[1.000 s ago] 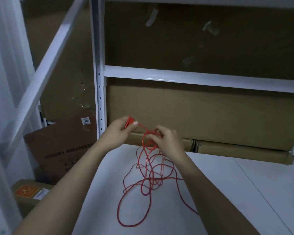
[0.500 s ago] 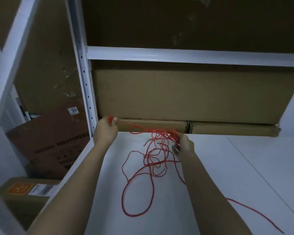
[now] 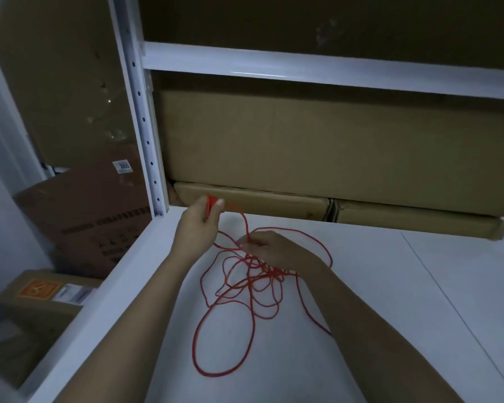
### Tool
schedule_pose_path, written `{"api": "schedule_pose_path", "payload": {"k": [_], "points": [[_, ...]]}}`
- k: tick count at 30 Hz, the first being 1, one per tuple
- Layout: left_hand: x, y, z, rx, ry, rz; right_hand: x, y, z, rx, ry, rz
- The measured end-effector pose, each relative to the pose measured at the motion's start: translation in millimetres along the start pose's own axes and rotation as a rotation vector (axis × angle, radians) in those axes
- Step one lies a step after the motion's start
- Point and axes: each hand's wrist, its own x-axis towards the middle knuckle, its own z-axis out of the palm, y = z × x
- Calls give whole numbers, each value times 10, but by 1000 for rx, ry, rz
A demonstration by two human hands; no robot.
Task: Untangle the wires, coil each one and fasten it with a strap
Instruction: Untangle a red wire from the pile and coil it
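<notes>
Task at an early stage: untangling under way, no coiling, no strap fastened. The red wire (image 3: pixel 246 289) lies on the white shelf (image 3: pixel 390 301), most of it a loose snarl of overlapping loops just below the right hand (image 3: pixel 269 250), with one large open loop running out toward the shelf's front edge. Left hand (image 3: pixel 200 225) is raised near the upright post (image 3: pixel 146 135), thumb and fingers pinching a small red end piece (image 3: pixel 209 205), probably a plug or a folded strap; dim light makes it hard to say which. From it a single strand runs down to the right hand, whose fingers are curled over the wire at the top of the snarl, seemingly pinching a strand. Judged remaining: free the crossings, wind the length into a coil, bind it. Only one wire shows; any others are out of view. No separate strap seen on the shelf. The right forearm covers part of the outer loop. Cardboard boxes (image 3: pixel 332 146) stand behind the shelf.
</notes>
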Motion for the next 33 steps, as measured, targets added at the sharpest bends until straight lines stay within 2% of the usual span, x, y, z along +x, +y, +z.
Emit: {"api": "schedule_pose_path", "payload": {"k": [3, 7, 8, 12, 15, 17, 19, 21, 22, 24, 26, 27, 28, 30, 31, 33], "points": [[-2, -23, -46, -18, 95, -34, 132, 135, 126, 95, 150, 0], [80, -198, -259, -16, 262, -172, 91, 264, 2, 625, 479, 124], [117, -236, -303, 0, 289, -187, 93, 305, -33, 636, 542, 134], [245, -288, -353, 32, 332, -243, 172, 480, -146, 323, 724, 177], [278, -317, -291, 4, 356, -275, 182, 711, -262, 300, 878, 341], [259, -318, -197, -7, 366, -296, 169, 849, -280, 298, 918, 419], [229, -306, -80, 1, 346, -295, 143, 874, -284, 250, 854, 468], [220, -302, 26, 10, 250, -238, 157, 882, -288, 1, 653, 495], [220, -300, 58, 19, 193, -203, 153, 847, -310, -152, 588, 458], [233, -287, 95, 36, 115, -158, 172, 738, -360, -296, 660, 208], [248, -265, 120, 46, 72, -120, 234, 611, -364, -236, 753, -158], [253, -245, 134, 53, 55, -102, 251, 509, -370, -120, 655, -230], [260, -223, 148, 58, 42, -89, 258, 400, -351, 18, 479, -209], [274, -176, 159, 52, 22, -77, 302, 290, -246, 70, 149, -105], [284, -141, 156, 46, 17, -73, 333, 298, -193, 10, 102, -111], [322, -85, 133, 32, 36, -88, 345, 328, -110, 30, 117, -118]]}}
